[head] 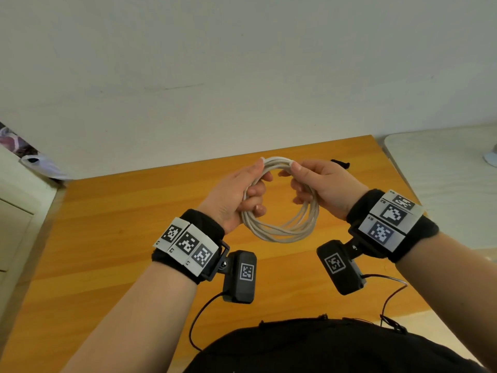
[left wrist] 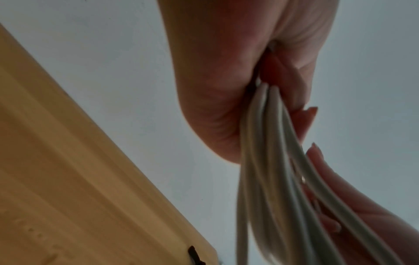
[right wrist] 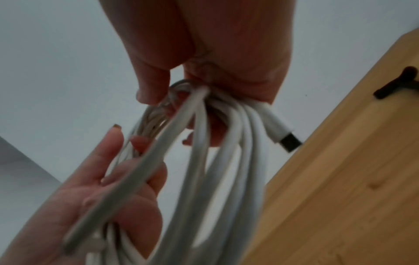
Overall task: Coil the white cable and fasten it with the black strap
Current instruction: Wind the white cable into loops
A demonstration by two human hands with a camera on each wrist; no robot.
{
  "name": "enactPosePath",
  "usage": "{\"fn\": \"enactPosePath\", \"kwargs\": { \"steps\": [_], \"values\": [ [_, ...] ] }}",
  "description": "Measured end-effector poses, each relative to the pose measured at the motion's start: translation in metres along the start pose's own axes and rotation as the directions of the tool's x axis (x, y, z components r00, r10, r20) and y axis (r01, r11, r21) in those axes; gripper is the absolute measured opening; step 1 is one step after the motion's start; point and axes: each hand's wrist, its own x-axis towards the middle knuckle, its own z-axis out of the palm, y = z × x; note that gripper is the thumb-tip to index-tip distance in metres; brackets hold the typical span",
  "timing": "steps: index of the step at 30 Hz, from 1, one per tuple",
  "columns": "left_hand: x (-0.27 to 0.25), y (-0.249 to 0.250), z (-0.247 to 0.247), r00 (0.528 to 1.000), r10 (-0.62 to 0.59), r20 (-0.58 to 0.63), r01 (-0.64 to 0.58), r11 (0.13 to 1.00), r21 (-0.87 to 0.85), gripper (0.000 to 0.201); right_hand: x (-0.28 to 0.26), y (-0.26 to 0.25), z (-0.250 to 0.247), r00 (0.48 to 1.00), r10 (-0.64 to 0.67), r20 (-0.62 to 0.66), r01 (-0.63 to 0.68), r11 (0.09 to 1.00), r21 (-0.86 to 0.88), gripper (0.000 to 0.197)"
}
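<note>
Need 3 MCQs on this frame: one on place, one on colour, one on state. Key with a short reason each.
1. Where is the black strap?
A. lying on the wooden table, beyond the right hand
B. wrapped round the coil
C. in the left hand

2. What colour is the table?
A. white
B. orange-brown wood
C. grey

3. What state is the white cable in?
A. stretched straight on the table
B. looped into a coil, gripped by both hands
C. coiled and lying loose

Key: 1 A, strap lies apart near the table's far edge; 2 B, wood grain shows; 3 B, each hand grips one side of the coil.
</note>
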Motion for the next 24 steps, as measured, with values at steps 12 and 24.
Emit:
{"fn": "enactPosePath", "kwargs": {
  "steps": [12,24],
  "values": [
    [0.011,-0.016,-0.014,0.985,0.152,0.079,-0.165,0.723,0.671,0.036,-0.010,0.004,0.005,0.947,-0.096,-0.308,0.071,0.993,-0.092,0.026],
    [0.034,-0.020,0.002,0.971,0.106,0.212,-0.216,0.765,0.606,0.035,-0.025,0.020,0.007,0.920,-0.138,-0.366,0.031,0.958,-0.284,0.022]
  ]
}}
